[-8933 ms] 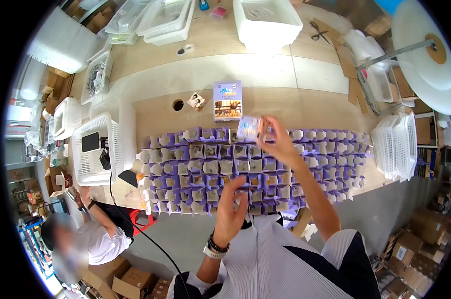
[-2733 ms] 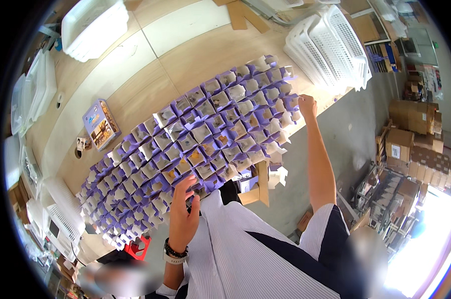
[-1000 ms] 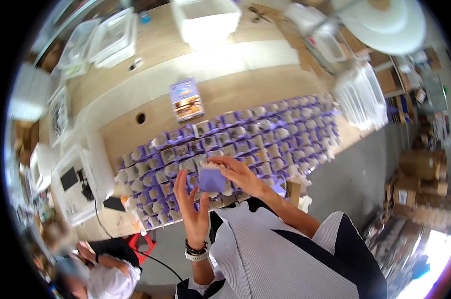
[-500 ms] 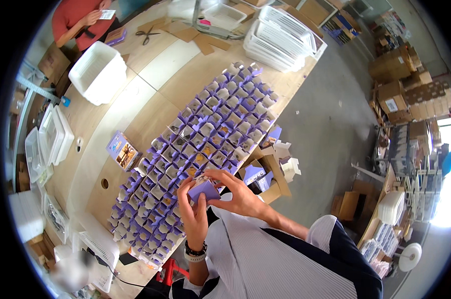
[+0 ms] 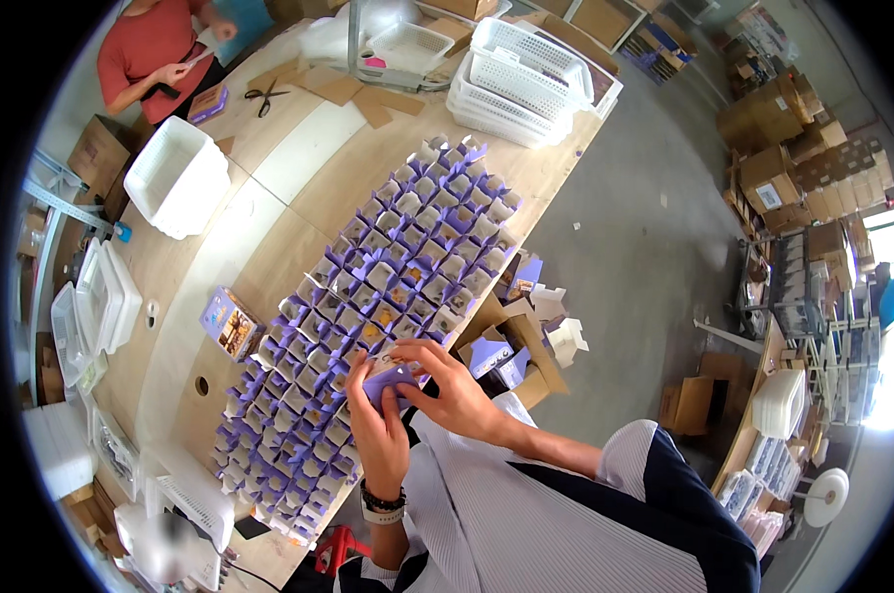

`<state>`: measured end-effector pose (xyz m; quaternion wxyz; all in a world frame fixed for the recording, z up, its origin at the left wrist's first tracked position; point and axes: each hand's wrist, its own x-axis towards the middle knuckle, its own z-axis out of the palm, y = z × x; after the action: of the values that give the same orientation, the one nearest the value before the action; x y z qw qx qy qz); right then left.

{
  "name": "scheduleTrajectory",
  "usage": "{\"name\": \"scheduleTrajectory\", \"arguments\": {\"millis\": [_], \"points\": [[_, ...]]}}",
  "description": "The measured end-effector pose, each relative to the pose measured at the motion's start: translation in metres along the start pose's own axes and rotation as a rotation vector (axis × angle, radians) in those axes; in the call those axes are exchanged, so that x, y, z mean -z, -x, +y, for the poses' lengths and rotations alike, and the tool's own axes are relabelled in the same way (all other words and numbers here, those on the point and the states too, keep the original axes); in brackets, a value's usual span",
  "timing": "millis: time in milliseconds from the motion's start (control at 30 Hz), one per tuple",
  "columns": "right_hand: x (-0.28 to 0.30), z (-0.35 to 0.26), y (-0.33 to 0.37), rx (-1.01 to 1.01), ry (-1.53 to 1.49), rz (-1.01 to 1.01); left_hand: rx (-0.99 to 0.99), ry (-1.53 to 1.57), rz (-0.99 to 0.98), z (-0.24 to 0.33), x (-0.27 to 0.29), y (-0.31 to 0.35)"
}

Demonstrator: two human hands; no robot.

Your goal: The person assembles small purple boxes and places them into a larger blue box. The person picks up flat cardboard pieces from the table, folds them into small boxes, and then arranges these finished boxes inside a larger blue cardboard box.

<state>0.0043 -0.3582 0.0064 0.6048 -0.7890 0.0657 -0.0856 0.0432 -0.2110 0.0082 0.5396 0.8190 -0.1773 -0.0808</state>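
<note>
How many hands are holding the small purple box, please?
2. The small purple box has the left hand at its left side and the right hand at its right; no other hand shows there.

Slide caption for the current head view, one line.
Left hand and right hand hold a small purple box, with rows of open-topped purple boxes standing on the wooden table.

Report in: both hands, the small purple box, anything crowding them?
Left hand and right hand both gripping small purple box. Rows of open-topped boxes crowd the table just beyond.
</note>
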Motion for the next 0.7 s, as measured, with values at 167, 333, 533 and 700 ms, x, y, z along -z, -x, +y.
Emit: {"name": "scheduleTrajectory", "arguments": {"millis": [167,333,533,700], "points": [[0.0,0.003,0.004,-0.041,0.073,-0.025,-0.037,-0.048,0.014,0.001,-0.004,0.008],[0.006,-0.005,0.007,-0.11,0.096,-0.063,-0.064,-0.021,-0.043,-0.005,0.004,0.014],[-0.006,-0.014,0.012,-0.202,0.039,-0.033,-0.085,-0.036,-0.128,-0.007,0.024,0.012],[-0.034,-0.01,0.02,-0.1,0.107,0.042,-0.104,-0.024,-0.177,-0.007,0.05,0.018]]}}
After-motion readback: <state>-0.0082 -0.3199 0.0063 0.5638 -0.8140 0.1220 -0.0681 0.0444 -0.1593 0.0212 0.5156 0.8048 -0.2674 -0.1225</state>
